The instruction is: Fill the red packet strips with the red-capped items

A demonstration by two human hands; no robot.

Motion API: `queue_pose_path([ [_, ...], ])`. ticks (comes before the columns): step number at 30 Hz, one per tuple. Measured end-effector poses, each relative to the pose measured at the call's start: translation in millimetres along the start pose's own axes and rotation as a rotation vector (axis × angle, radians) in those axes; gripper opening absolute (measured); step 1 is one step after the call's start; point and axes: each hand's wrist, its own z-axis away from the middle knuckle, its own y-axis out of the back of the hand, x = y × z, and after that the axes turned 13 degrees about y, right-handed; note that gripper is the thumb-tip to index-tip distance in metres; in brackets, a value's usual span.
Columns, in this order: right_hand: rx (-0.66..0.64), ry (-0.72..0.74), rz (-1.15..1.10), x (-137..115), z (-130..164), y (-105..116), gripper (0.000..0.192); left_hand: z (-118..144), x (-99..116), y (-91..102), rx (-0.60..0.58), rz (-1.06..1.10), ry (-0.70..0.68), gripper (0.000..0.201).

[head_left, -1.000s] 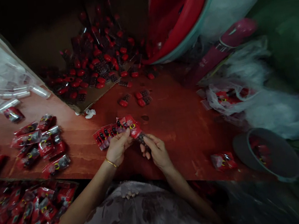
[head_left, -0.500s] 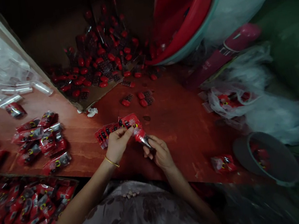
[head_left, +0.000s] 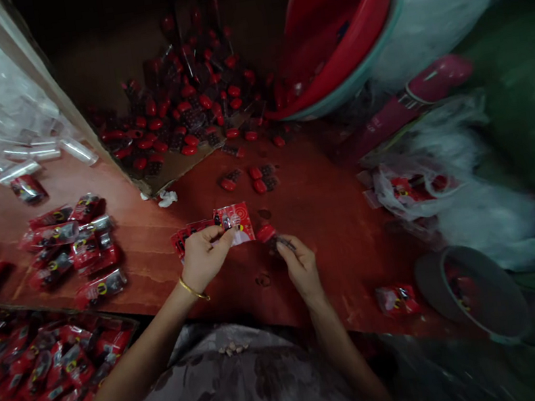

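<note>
My left hand (head_left: 203, 257) pinches a fanned stack of red printed cards (head_left: 216, 227) by their near edge, just above the desk (head_left: 332, 238). They look thin, light and glossy, likely to slide apart unless gripped at the overlap. Right of the cards, my right hand (head_left: 301, 265) holds a small red-capped piece (head_left: 270, 234), hard-looking and light. Beyond the cards lies a heap of similar pieces (head_left: 186, 115).

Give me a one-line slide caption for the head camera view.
Left hand holds a fan of red packets; right hand pinches a small red-capped item above the red table.
</note>
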Motion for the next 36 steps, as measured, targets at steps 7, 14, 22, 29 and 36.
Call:
queue_pose_path([
  [7, 0.05, 0.323, 0.673, -3.8, -19.7, 21.0, 0.039, -0.3, 7.4, 9.3, -0.314, -0.408, -0.163, 0.031],
  [14, -0.383, 0.333, 0.057, -49.6, -9.3, -2.4, 0.015, 5.7, 16.6, 4.8, -0.484, -0.74, -0.288, 0.02],
  [22, 0.254, -0.14, -0.42, -31.4, 7.0, -38.4, 0.015, 12.7, -0.5, -14.2, -0.218, -0.013, -0.009, 0.032],
  [29, 0.062, 0.039, -0.174, -28.4, -0.4, -28.4, 0.013, 9.1, -9.2, -26.1, -0.041, 0.36, 0.159, 0.024],
  [36, -0.715, 0.61, 0.84, -13.7, -83.0, 64.2, 0.054, 1.5, -2.0, -7.8, -0.287, 0.553, 0.439, 0.036],
])
